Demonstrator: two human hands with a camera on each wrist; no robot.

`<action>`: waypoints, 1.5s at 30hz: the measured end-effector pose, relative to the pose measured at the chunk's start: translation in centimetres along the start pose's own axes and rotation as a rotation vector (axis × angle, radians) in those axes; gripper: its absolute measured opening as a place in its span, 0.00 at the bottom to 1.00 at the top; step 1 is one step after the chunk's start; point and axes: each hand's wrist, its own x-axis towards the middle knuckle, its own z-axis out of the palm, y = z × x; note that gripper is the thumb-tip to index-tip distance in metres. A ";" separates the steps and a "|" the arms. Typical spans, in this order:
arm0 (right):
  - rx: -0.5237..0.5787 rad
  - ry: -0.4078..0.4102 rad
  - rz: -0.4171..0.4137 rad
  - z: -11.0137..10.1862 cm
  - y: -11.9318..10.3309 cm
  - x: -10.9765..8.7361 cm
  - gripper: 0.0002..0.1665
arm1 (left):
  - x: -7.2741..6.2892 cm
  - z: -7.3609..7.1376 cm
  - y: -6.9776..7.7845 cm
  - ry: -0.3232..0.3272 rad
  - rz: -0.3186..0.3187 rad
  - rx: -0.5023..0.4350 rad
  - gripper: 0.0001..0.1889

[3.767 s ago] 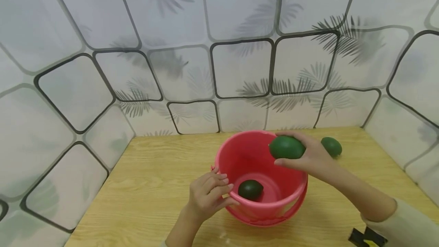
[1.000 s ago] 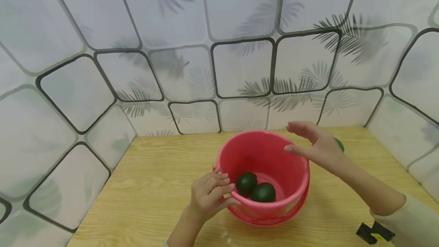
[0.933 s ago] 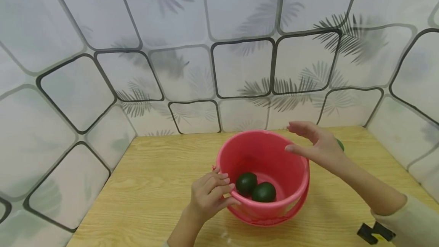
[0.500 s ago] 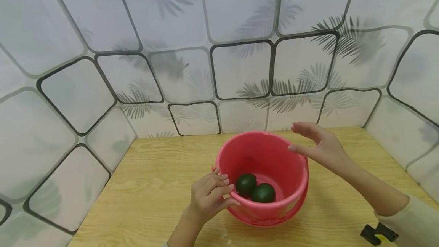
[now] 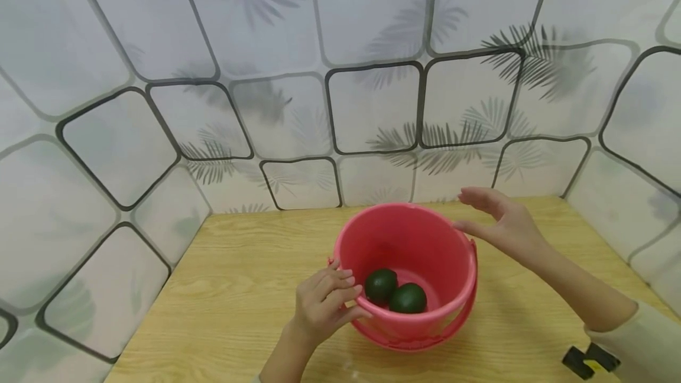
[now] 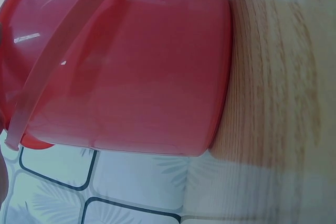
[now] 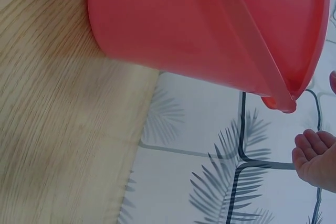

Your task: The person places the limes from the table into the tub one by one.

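A pinkish-red bucket (image 5: 447, 256) stands upright on the table, its mouth facing me in the head view. Two dark green oval fruits, avocado-like, lie side by side at its bottom: one fruit (image 5: 380, 286) to the left, the other fruit (image 5: 408, 298) nearer. My left hand (image 5: 321, 303) holds the bucket's near left rim. Above the right rim hovers my right hand (image 5: 511, 229), thumb and fingers spread apart, nothing between them. The left wrist view shows the bucket's outer wall (image 6: 157, 66). In the right wrist view, fingers (image 7: 315, 148) appear beside the bucket's handle (image 7: 252, 40).
The bucket's handle hangs down along its near right side. A light wood-grain table (image 5: 239, 265) ends at a patterned wall covering (image 5: 372, 111) behind and on both sides. A black and yellow device (image 5: 592, 361) sits by the right sleeve (image 5: 633, 341).
My right hand has let one green fruit go into the bucket beside the other and drifted rightward. Another green fruit, seen earlier on the table behind that hand, is now hidden.
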 end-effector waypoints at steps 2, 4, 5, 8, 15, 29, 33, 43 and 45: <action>0.005 0.007 -0.007 0.0 0.2 0.0 0.33 | -0.1 0.0 -0.1 0.001 -0.002 -0.003 0.21; 0.002 0.014 -0.009 -0.1 0.5 0.1 0.33 | -0.1 0.0 -0.1 0.000 -0.001 -0.006 0.21; -0.002 0.017 -0.007 -0.1 0.6 0.1 0.33 | -0.1 0.1 -0.1 0.000 -0.001 -0.007 0.21; -0.019 0.033 0.006 -0.1 1.2 0.2 0.33 | -0.1 0.1 -0.1 -0.002 -0.004 -0.006 0.21; -0.030 0.042 0.028 -0.4 2.0 0.3 0.34 | -0.4 0.1 -0.1 -0.006 -0.006 -0.001 0.21; -0.029 0.075 0.059 -0.7 3.5 0.7 0.35 | -1.0 0.2 -0.3 -0.013 0.002 -0.001 0.21; -0.039 0.077 0.082 -0.7 3.8 0.9 0.35 | -1.5 0.2 -0.4 -0.020 0.006 -0.004 0.21; -0.056 0.077 0.137 -1.2 5.2 1.2 0.36 | -1.1 0.2 -0.3 -0.011 0.008 -0.002 0.21; -0.066 0.082 0.142 -1.2 5.5 1.2 0.37 | -0.8 0.1 -0.3 -0.007 0.008 -0.001 0.21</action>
